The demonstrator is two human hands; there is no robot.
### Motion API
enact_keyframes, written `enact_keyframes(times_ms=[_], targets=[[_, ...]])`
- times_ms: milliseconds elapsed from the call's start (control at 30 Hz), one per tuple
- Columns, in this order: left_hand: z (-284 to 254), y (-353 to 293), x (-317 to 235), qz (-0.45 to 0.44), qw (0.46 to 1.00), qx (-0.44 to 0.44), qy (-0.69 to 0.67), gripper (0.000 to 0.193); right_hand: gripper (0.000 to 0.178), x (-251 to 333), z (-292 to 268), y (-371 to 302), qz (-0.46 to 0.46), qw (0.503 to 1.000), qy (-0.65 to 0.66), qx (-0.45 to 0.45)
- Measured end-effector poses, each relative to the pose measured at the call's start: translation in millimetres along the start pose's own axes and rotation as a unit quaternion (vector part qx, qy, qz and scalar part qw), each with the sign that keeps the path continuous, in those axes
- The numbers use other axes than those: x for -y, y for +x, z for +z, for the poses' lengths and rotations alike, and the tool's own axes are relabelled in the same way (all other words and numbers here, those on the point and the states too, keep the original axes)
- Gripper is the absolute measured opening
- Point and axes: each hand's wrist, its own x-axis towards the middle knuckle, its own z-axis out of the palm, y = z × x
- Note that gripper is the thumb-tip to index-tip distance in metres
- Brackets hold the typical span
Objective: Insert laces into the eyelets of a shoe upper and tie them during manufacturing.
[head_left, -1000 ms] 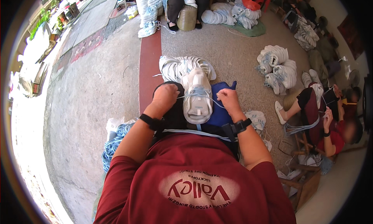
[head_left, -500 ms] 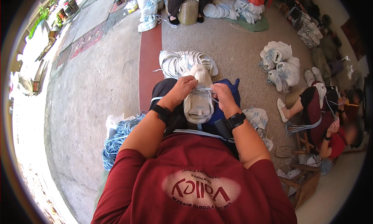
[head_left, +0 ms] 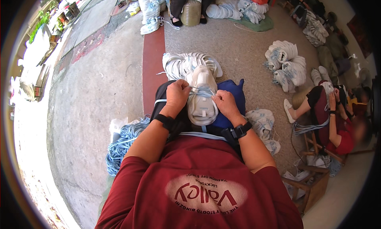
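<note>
A white shoe upper [head_left: 203, 110] lies between my knees, with light blue lace [head_left: 203, 90] strung across its opening. At its left edge my left hand [head_left: 177, 97] is closed, its thumb and finger pinching a strand of the shoelace. My right hand [head_left: 228, 105] is also closed, with bent fingertips against the upper's right edge; what they grip there is too small to make out. A blue cloth [head_left: 235, 94] lies under the right side of the upper.
Ahead on the floor lies a row of stacked white uppers [head_left: 178, 65]. A tangle of blue laces [head_left: 124, 146] is at my left. More uppers [head_left: 260, 125] lie at my right, near bundled ones [head_left: 293, 70]. A co-worker [head_left: 337, 129] sits at the right; another person [head_left: 190, 2] sits ahead.
My left hand has moved left and slightly down, drawing the lace outward. My right hand has come down a little along the upper's edge. The co-worker at the right has shifted their arms.
</note>
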Motion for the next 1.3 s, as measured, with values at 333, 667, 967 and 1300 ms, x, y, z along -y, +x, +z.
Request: enact_keyframes(times_ms=[333, 667, 967, 1300], targets=[[-2, 0, -13, -0.14, 0.883, 0.145, -0.425, 0.002, 0.018, -2, 2, 1, 0.029, 0.997, 0.067, 0.0], [-4, 0, -3, -0.169, 0.878, 0.151, -0.422, 0.017, 0.009, -3, -8, 0, 0.18, 0.927, 0.319, -0.08], [3, -16, 10, 0.076, 0.989, 0.12, -0.03, 0.025, 0.018, -44, -80, -54, 0.178, 0.757, 0.571, -0.263], [-117, -45, -17, 0.086, 0.99, 0.08, -0.076, 0.015, 0.015, -69, -63, -74, 0.235, 0.761, 0.547, -0.257]])
